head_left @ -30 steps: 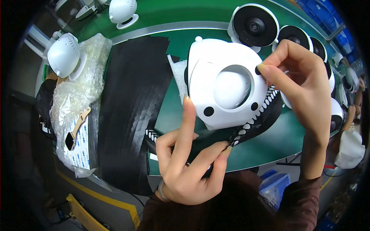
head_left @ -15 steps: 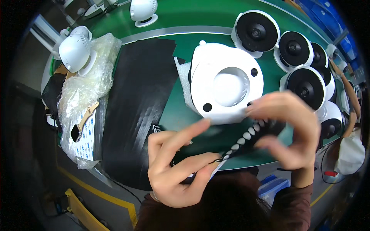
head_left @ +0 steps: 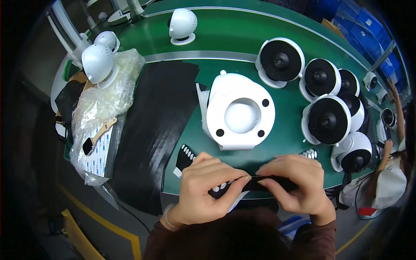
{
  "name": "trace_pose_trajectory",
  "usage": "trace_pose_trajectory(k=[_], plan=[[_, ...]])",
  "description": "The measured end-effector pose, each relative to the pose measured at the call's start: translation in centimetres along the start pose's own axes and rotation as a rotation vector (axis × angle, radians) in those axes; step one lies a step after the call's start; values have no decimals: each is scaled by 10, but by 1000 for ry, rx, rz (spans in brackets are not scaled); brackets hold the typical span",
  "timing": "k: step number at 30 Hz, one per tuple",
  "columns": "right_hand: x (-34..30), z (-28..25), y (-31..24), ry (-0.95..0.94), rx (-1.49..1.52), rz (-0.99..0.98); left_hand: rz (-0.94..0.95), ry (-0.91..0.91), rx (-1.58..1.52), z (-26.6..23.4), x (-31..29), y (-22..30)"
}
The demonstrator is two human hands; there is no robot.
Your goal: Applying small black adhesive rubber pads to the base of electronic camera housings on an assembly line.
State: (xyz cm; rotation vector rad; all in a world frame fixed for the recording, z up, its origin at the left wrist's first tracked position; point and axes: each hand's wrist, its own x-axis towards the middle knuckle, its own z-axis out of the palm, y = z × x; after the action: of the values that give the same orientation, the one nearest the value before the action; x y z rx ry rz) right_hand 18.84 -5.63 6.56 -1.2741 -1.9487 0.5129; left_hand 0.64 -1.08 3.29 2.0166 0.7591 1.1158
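Your left hand [head_left: 214,186] and right hand [head_left: 295,182]: both pinched closed on one black strip [head_left: 252,185], apparently steadying it. Beyond, on the green table [head_left: 286,113]: white housing [head_left: 240,92], recessed side facing you, presumably keeping its three black pads [head_left: 265,102] exposed.

left hand [head_left: 203,186]: thumb and forefinger pinched, tips pointing rightward, remaining fingers curled | right hand [head_left: 299,180]: thumb and forefinger pinched too, tips pointing leftward, fingers bent | hands: side by side, backs up, fingertips near each other | left wrist [head_left: 174,214], right wrist [head_left: 324,213]: angled inward | forearms [head_left: 320,239]: in from the lower edge, dark-sleeved
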Motion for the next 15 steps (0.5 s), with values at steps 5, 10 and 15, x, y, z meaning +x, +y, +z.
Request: trace_pose_trajectory(k=[5, 10, 15], plan=[[-1, 2, 2, 83, -166, -137, 25, 28, 42, 3, 2, 2], [0, 2, 0, 107, -292, -194, 27, 32, 85, 6, 1, 2], [6, 1, 4, 45, -317, -217, 21, 58, 81, 6, 2, -2]])
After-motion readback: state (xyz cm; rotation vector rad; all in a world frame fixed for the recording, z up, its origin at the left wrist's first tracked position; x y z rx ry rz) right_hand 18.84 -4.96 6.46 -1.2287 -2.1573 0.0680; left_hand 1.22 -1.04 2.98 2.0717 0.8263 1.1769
